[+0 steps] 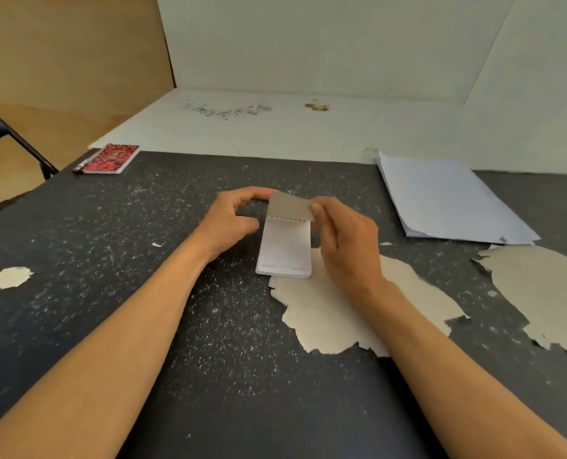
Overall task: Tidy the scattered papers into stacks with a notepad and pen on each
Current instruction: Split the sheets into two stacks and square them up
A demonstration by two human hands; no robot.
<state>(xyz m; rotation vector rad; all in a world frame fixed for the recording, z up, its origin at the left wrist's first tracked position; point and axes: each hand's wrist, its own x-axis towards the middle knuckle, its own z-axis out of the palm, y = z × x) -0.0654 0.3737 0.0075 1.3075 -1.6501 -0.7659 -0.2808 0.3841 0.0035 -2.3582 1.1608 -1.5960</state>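
Peeling black tabletop [143,326]: both hands pinch a small white notepad [285,250], grey cover [290,207] flipped up.

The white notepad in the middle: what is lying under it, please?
The white notepad rests on the dark table; its near edge overlaps a pale patch where the surface has peeled. Whether anything else lies beneath is hidden by the pad itself.

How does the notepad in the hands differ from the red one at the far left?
The white notepad lies mid-table with its grey cover flipped up, blank page showing; the red notepad lies closed at the far-left edge. The right hand pinches the white one's cover and the left hand steadies it; the red one is untouched. Both are small pads.
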